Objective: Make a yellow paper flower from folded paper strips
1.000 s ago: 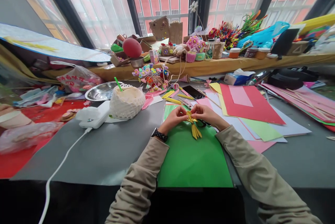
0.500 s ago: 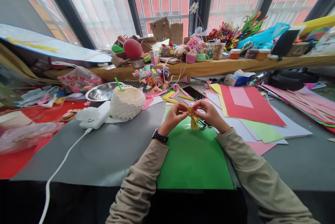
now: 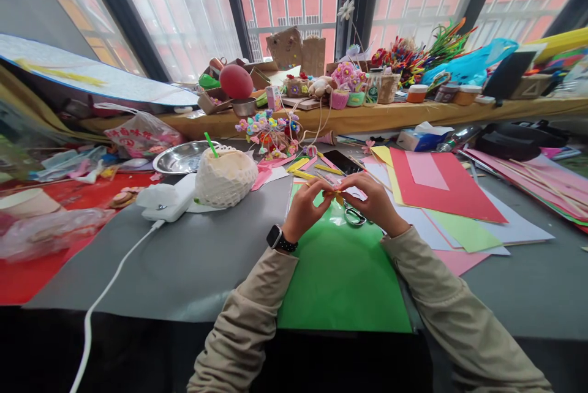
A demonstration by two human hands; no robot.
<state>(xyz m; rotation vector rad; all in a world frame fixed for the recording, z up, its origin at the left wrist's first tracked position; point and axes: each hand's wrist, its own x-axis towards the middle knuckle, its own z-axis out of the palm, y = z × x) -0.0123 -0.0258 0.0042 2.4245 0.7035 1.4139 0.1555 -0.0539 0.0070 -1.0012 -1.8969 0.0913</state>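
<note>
Over the green sheet, my left hand and my right hand meet with fingertips pinched on a small piece of yellow paper. Most of that piece is hidden by the fingers; a little yellow shows between and below them. Scissors lie just under my right hand, their handle loops visible and their blades largely covered. Beyond the fingers are yellow and pink paper strips and a dark phone.
Stacked coloured paper, with a red sheet on top, lies at the right. On the left stand a coconut in white foam netting, a metal bowl and a white charger with its cable. Crafts crowd the back ledge.
The yellow paper's fringed strips hung below my fingers before; now the piece is turned up and mostly covered. More of the scissors' handle shows. My left wrist has rotated, exposing the watch face.
</note>
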